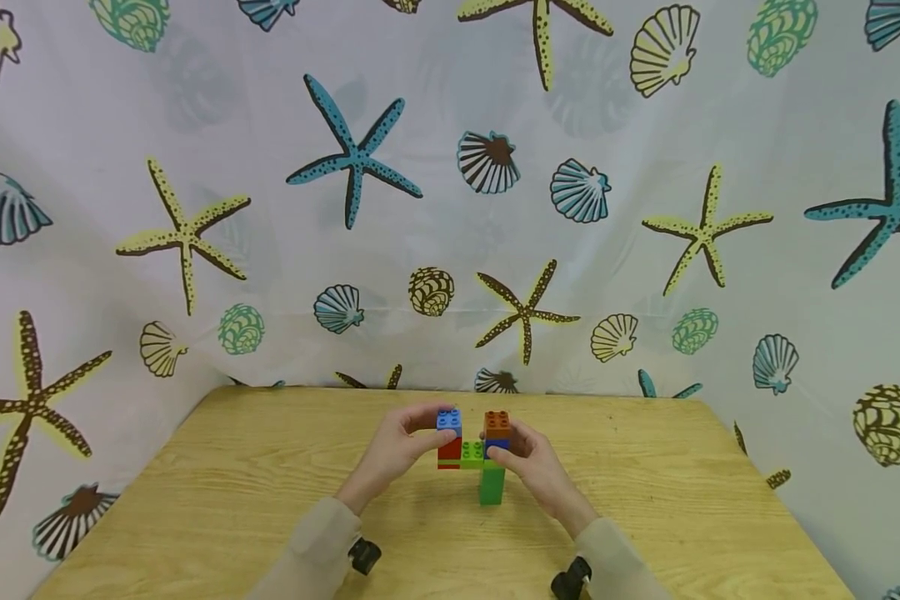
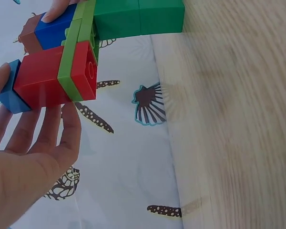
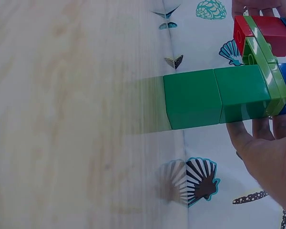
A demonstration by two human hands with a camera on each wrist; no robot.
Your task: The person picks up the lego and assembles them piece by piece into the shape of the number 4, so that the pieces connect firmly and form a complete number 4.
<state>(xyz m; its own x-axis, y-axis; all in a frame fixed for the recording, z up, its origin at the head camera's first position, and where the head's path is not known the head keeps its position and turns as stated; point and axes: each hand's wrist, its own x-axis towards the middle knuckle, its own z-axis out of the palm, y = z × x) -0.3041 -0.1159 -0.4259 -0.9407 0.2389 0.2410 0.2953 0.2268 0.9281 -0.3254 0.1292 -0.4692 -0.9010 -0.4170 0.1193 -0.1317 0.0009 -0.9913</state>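
A structure of toy building bricks stands between both hands. Its column of green bricks (image 1: pixel 491 487) seems to stand on the table, with a lime green piece (image 1: pixel 472 452) running leftward from its top. On the left end sit a red brick (image 1: pixel 448 451) and a light blue brick (image 1: pixel 448 422); a smaller red brick (image 2: pixel 85 71) hangs underneath. My left hand (image 1: pixel 396 446) pinches the light blue brick, thumb in front. Over the column, a dark blue brick (image 1: pixel 501 446) carries an orange-brown brick (image 1: pixel 497 423). My right hand (image 1: pixel 542 473) grips the dark blue brick, its thumb on the near face.
The wooden table (image 1: pixel 232 483) extends on both sides of the structure. A white curtain (image 1: pixel 435 233) printed with starfish and shells hangs behind it and at the sides. Dark wrist cameras (image 1: pixel 364 555) sit by both sleeves.
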